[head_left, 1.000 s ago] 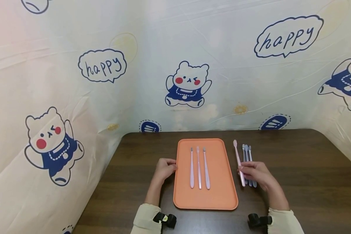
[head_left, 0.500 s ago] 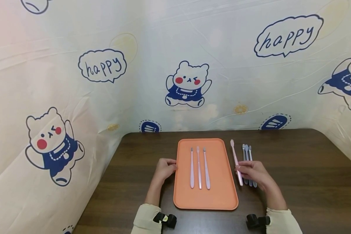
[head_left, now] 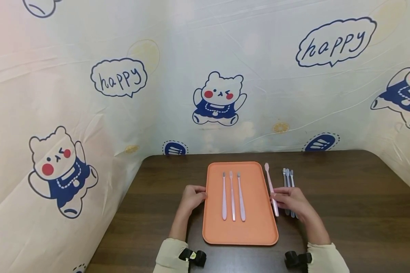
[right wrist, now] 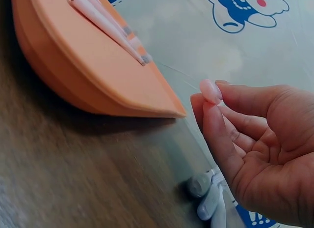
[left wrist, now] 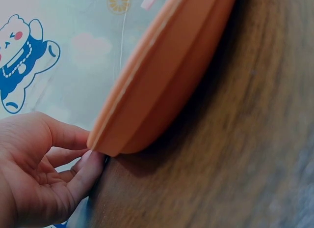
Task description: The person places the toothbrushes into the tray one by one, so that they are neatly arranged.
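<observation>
An orange tray (head_left: 257, 229) lies on the dark wooden table, with three pink toothbrushes (head_left: 224, 201) side by side on it, heads toward the back. At its left edge, my left hand (head_left: 192, 197) grips the rim; the left wrist view shows thumb and forefinger at the tray's corner edge (left wrist: 142, 105). Between thumb and fingers, my right hand (head_left: 295, 203) pinches a pink toothbrush (head_left: 270, 182) just beside the tray's right edge, head pointing away. The right wrist view shows this toothbrush (right wrist: 211, 92) end-on, above table height.
Several grey-blue toothbrushes (head_left: 288, 178) lie together right of the tray, partly hidden behind my right hand. A patterned curtain (head_left: 259, 94) with bears hangs behind the table. Both wrists wear small black cameras (head_left: 195, 258).
My right hand has moved left with the pink toothbrush, from over the grey-blue toothbrushes to the tray's right edge. My left hand and the tray stay in place.
</observation>
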Available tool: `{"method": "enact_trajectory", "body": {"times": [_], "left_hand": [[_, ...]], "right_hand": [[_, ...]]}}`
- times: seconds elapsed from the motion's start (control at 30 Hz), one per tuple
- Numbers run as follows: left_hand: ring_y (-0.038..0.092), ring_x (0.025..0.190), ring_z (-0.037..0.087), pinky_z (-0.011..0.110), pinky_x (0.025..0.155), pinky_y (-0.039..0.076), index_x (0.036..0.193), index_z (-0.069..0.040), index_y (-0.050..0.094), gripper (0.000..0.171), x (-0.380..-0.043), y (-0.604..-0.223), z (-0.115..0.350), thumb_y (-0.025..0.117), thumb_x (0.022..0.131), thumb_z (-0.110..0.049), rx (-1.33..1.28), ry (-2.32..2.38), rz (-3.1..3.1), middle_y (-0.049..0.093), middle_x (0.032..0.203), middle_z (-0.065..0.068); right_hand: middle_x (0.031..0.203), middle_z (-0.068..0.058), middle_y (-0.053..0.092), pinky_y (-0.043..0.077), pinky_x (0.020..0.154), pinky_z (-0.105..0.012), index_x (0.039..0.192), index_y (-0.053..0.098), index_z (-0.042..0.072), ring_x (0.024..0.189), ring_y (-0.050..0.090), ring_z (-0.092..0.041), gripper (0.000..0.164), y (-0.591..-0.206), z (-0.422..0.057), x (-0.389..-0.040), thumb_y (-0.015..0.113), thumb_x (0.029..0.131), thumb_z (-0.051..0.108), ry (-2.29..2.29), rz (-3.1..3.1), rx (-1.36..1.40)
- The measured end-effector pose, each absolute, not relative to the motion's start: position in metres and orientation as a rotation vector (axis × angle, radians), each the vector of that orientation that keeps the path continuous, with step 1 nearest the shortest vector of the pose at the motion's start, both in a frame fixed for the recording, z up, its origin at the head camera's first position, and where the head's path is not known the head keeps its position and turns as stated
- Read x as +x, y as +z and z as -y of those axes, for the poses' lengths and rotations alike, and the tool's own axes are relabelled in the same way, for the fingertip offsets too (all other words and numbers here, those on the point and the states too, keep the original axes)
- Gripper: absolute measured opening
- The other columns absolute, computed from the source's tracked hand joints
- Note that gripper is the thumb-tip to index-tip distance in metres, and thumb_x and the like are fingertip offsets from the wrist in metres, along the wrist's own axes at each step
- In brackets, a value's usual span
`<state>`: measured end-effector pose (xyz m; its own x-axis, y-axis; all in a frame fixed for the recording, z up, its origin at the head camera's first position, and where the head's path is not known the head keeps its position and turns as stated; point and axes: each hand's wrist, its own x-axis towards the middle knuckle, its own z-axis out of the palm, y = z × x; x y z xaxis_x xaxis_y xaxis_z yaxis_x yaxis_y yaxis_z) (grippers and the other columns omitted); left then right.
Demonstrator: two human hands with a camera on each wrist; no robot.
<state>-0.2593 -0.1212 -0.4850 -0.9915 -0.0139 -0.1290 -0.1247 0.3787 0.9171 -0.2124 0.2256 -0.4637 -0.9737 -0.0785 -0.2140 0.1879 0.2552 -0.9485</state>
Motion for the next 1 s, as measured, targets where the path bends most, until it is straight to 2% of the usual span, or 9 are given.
{"method": "enact_trajectory", "body": {"times": [0.57,1.0], "left_hand": [[0.072,0.087,0.022,0.035,0.076,0.061,0.114,0.009,0.072,0.029,-0.258,-0.485,0.121,0.063,0.088,0.0,-0.134,1.688,-2.516,0.073,0.109,0.024],[0.072,0.087,0.021,0.035,0.077,0.062,0.114,0.009,0.072,0.029,-0.258,-0.484,0.12,0.063,0.087,0.0,-0.135,1.69,-2.52,0.072,0.109,0.024]], "right_hand": [[0.122,-0.029,0.068,0.063,0.08,-0.031,0.131,0.058,-0.016,0.088,0.071,-0.013,0.045,-0.465,-0.216,-0.214,0.064,0.099,0.016,-1.718,-2.363,0.112],[0.114,-0.026,0.072,0.062,0.077,-0.027,0.128,0.057,-0.021,0.085,0.07,-0.009,0.043,-0.468,-0.205,-0.214,0.064,0.098,0.009,-1.81,-2.322,0.061]]}}
